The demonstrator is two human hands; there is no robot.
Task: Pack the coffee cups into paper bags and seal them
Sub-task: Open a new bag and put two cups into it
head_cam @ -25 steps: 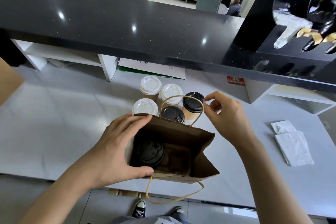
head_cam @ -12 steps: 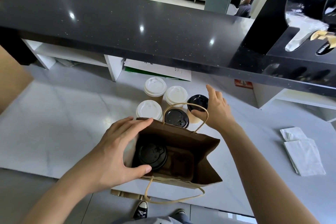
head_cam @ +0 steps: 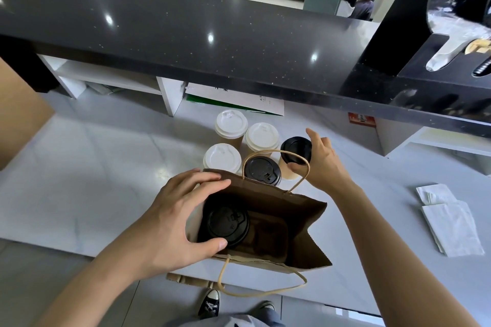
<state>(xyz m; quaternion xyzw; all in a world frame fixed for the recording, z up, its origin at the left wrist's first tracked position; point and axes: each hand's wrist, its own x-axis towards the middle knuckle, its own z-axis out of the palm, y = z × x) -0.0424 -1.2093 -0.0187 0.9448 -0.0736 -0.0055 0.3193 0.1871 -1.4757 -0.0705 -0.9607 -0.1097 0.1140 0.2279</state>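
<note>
— Where is the left hand?

— It lies over the left edge of the open paper bag, which stands on the grey worktop. The forearm comes up from the lower left. The fingers are spread along the far rim and the thumb presses on the near rim, so the hand clasps the bag's mouth and keeps it wide.

— Is something inside the bag?

— Yes, one cup with a black lid sits in the left half of a cup carrier; the right half shows no cup.

— And the right hand?

— It reaches forward past the bag's far handle. The thumb and fingers curl around a black-lidded cup just under its lid — this cup stands on the worktop, at the right end of the group behind the bag. I cannot tell if it is lifted.

— What other cups are there?

— Three white-lidded cups and one more black-lidded cup, all close together just behind the bag. White napkins lie well apart, to the right.
</note>
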